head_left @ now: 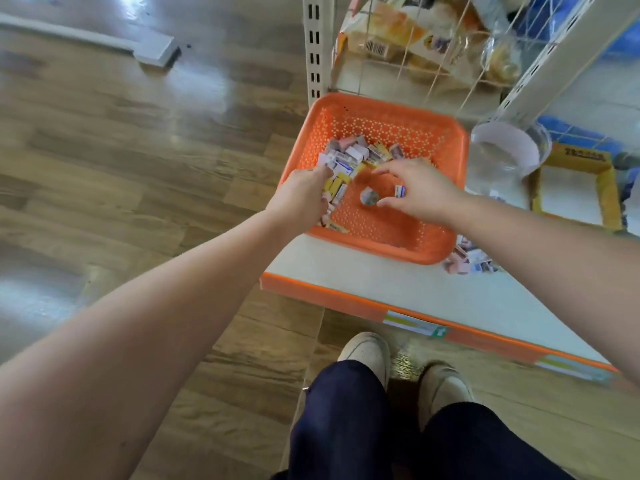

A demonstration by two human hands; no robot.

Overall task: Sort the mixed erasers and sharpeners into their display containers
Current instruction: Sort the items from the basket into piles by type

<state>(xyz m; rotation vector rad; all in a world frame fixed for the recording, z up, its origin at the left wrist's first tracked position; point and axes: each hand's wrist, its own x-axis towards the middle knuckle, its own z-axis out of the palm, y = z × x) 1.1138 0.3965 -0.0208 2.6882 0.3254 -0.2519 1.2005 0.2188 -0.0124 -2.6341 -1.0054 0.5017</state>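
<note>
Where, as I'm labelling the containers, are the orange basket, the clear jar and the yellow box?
orange basket (pixel 381 102), head view, far rim.
clear jar (pixel 497 174), head view, transparent side.
yellow box (pixel 607 199), head view, right cardboard wall.

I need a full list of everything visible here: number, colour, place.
basket: one, orange, on the shelf.
erasers: many, yellow, white, pink, heaped in basket's left part.
round item: one, grey, basket's middle; perhaps a sharpener.
loose eraser: one, white-blue, beside the right palm.
second heap: few small pieces, on shelf right of basket.
jar: one, clear, right of basket.
display box: one, yellow, right of jar.
shelf: one, white, orange edge.
packets: several, behind wire grid above.
floor: wood-brown.
shoes: two, beige, below.
left hand: grips erasers in the heap.
right hand: over basket's middle, forefinger and thumb spread.
</note>
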